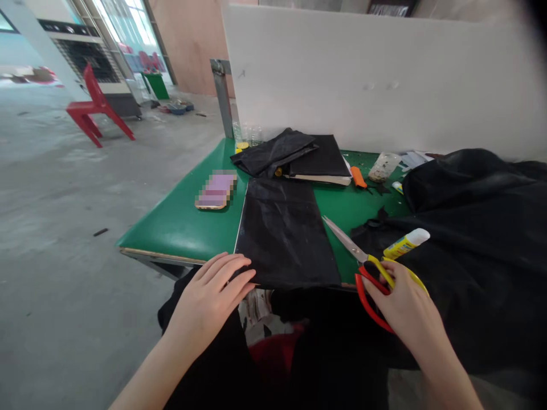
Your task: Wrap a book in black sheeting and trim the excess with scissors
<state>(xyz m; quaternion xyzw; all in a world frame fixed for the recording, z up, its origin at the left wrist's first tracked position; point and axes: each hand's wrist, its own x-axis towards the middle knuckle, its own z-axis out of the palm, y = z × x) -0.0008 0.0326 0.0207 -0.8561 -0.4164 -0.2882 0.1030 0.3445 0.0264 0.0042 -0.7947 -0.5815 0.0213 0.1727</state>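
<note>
A flat board covered in black fabric (284,233) lies on the green tabletop at the near edge. At its near left corner is my left hand (213,285), fingers closed over the edge; the underside of the grip is hidden. My right hand (401,299) holds scissors (348,239) by their red and yellow handles. Their blades look together and point up and left, beside the board's right edge. Just beyond my right fingers, a yellow glue stick with a white cap (405,244) rests over black fabric (482,245).
A phone with a blurred screen (217,191) lies on the green tabletop (171,228). Behind the board are folded black fabric (280,151), a black-covered book (322,156), an orange cutter (358,177) and a clear cup (384,167). A white panel (363,80) stands at the back.
</note>
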